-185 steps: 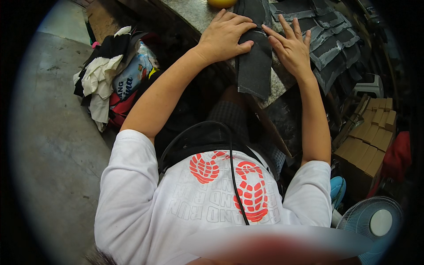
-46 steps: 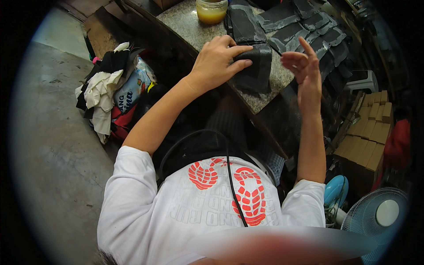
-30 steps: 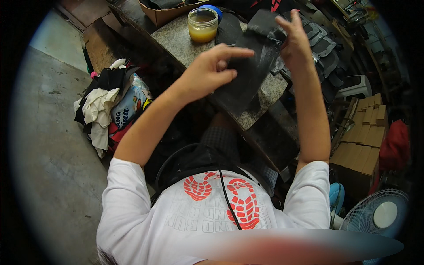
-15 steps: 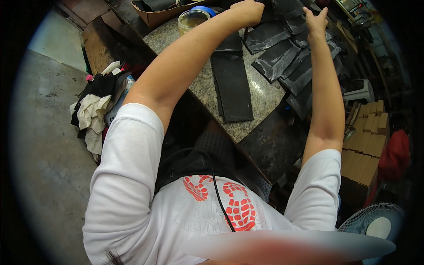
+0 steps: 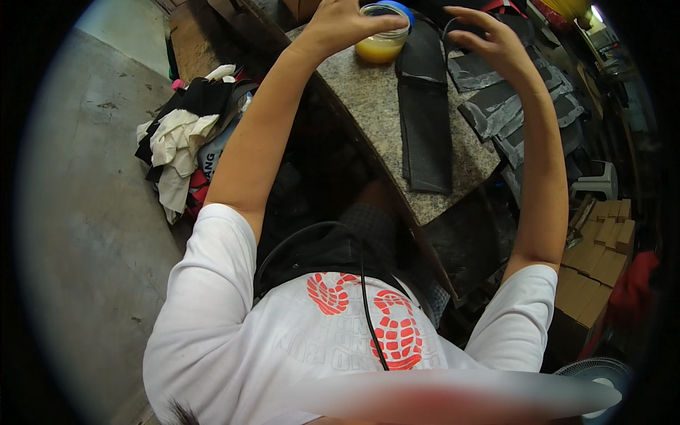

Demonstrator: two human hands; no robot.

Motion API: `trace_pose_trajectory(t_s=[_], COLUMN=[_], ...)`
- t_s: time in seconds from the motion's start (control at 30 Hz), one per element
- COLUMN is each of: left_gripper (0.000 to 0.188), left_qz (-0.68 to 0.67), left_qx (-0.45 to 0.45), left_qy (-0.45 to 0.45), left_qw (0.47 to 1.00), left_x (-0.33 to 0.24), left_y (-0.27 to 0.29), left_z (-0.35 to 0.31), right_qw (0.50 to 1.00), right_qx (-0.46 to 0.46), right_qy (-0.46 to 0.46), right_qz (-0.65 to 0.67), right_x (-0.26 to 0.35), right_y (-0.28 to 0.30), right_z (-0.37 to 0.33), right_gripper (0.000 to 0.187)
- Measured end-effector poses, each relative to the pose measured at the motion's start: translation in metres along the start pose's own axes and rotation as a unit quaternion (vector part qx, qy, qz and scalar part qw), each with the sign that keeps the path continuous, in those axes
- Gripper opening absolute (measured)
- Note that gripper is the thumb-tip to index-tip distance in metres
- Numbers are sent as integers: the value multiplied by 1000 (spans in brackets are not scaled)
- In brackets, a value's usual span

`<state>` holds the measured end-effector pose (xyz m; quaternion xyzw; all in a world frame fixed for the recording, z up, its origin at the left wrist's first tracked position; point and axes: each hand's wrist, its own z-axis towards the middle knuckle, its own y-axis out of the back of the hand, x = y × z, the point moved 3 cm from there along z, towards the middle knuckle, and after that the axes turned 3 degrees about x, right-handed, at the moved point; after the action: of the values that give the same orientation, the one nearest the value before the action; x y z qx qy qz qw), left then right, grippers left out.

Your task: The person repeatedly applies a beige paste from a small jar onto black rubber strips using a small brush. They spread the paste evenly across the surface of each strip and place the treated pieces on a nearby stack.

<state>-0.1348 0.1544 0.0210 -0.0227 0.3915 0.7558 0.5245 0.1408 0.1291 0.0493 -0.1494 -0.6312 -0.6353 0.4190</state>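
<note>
My left hand (image 5: 343,27) is over the near left rim of a glass jar (image 5: 380,44) holding yellowish liquid, its thumb stretched across the jar's mouth. The other fingertips are partly cut off by the top edge. A blue lid or ring (image 5: 402,10) shows behind the jar. My right hand (image 5: 494,44) hovers with thumb and fingers apart and nothing visible gripped, close to a thin dark loop. Between the hands, a long folded black strip (image 5: 426,134) lies on the speckled stone slab (image 5: 370,95). Flat black pieces with pale, whitish edges (image 5: 489,117) overlap beside my right forearm.
The slab sits on a dark table whose edge runs diagonally in front of me. A heap of white and black cloth (image 5: 177,138) is at the left. Stacked brown cardboard boxes (image 5: 591,255), a grey plastic stool (image 5: 597,181) and a fan (image 5: 598,372) stand at the right.
My left hand has drawn back from the far black pieces to the jar, its closed fingers now spread. My right hand has come nearer the strip. The whole view has shifted.
</note>
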Motion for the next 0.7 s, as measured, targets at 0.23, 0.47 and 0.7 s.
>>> trace_pose_trajectory(t_s=[0.23, 0.47, 0.7], left_gripper=[134, 118, 100], left_qz=[-309, -131, -263], left_qx=[55, 29, 34], left_qy=[142, 173, 129], left_qw=[939, 976, 956], left_x=[27, 25, 7], left_y=[-41, -42, -32], left_z=[-42, -56, -55], right_qw=[883, 918, 944], right_qx=[136, 77, 58], right_qy=[69, 71, 77], right_qz=[-444, -381, -314], right_x=[89, 91, 108], right_y=[-78, -60, -41], right_z=[40, 51, -6], right_gripper=[60, 44, 55])
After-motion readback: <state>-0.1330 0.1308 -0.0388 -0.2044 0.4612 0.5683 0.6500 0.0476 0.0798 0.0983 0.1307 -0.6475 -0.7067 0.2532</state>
